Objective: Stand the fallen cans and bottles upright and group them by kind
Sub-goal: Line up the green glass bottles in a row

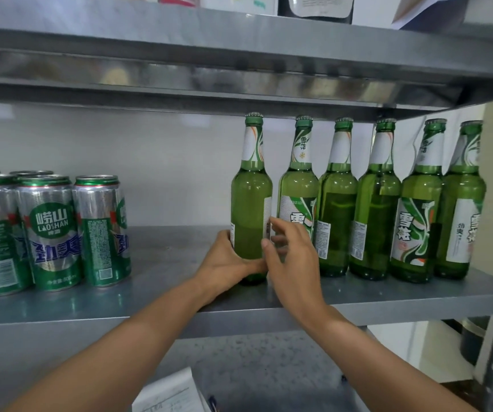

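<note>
Bottle (251, 203) stood on the shelf (165, 257), left of our row (376, 209); our left hand (227, 263) gripped its base, right hand (290, 257) loose alongside. Shoving it could've toppled the neighbouring bottle (297, 200).

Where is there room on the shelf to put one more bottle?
The big bare patch of shelf lies between the cans and the bottle that the left hand grips. To the right, the other bottles stand packed close, with only a thin front strip bare.
</note>
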